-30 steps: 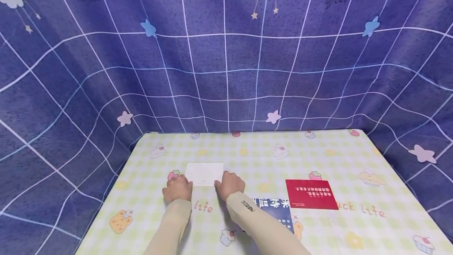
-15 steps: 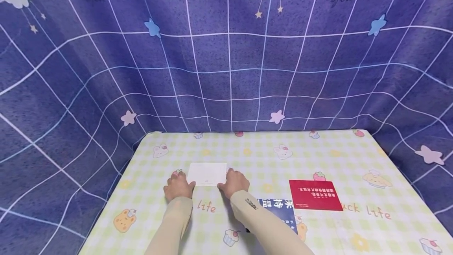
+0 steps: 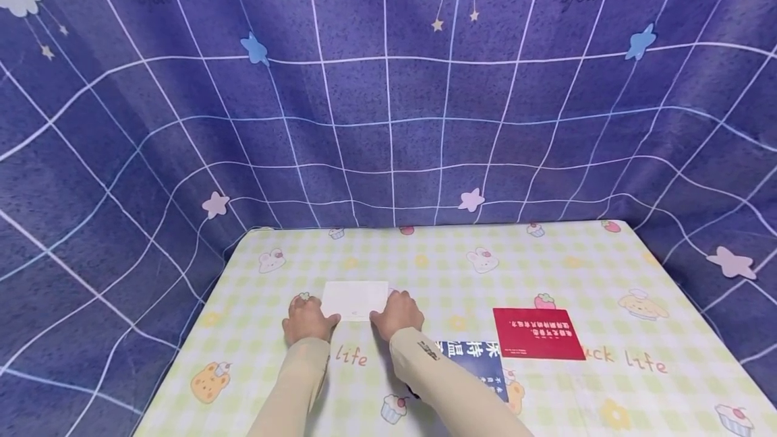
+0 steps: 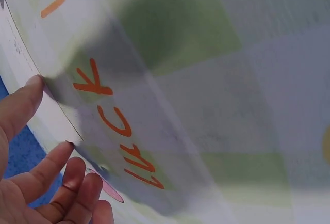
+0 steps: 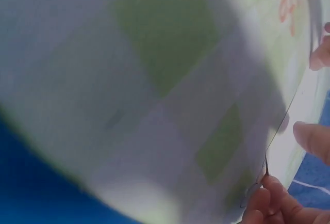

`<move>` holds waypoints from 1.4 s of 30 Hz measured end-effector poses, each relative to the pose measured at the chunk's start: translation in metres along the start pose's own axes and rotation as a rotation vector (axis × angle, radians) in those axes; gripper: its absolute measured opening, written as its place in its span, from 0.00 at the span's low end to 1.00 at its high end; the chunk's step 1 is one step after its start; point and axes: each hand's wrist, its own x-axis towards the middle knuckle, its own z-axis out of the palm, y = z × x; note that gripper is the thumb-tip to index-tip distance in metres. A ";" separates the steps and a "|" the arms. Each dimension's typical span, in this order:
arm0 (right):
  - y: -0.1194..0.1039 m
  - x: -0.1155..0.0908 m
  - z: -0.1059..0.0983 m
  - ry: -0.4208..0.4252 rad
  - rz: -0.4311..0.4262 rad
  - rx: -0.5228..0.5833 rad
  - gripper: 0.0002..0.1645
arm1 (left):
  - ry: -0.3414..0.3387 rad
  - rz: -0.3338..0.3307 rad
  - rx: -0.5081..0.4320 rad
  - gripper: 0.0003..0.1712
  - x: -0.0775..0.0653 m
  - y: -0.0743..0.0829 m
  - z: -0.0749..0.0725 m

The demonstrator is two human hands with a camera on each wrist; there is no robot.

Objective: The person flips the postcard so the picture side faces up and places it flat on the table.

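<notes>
A small white card (image 3: 355, 299) lies on the checked tablecloth between the two hands. My left hand (image 3: 307, 321) holds its near left corner: in the left wrist view the thumb (image 4: 23, 102) touches the near edge and the index fingertip (image 4: 66, 149) meets the corner, other fingers loosely bent. My right hand (image 3: 399, 314) holds the near right corner. The right wrist view has its thumb (image 5: 312, 139) over the card, with a fingertip (image 5: 274, 184) at the slightly raised corner. What lies under the card is hidden.
A red card (image 3: 539, 334) with white print lies to the right. Beside it is a dark blue card (image 3: 476, 359) with white characters, partly covered by the right sleeve (image 3: 452, 383). Behind the table hangs a blue gridded curtain (image 3: 388, 100).
The head view shifts slightly sideways and back. The left thumb reaches a little further over the card's near left corner. The red and blue cards stay where they were.
</notes>
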 end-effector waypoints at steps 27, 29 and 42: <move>0.006 0.001 -0.004 -0.015 0.107 0.149 0.20 | -0.031 0.006 -0.050 0.34 0.003 0.003 0.004; 0.006 0.000 -0.004 -0.014 0.111 0.167 0.19 | -0.035 0.000 -0.052 0.35 0.004 0.004 0.004; 0.003 -0.005 -0.006 0.022 0.140 0.314 0.13 | -0.031 0.012 -0.072 0.34 0.006 0.000 0.004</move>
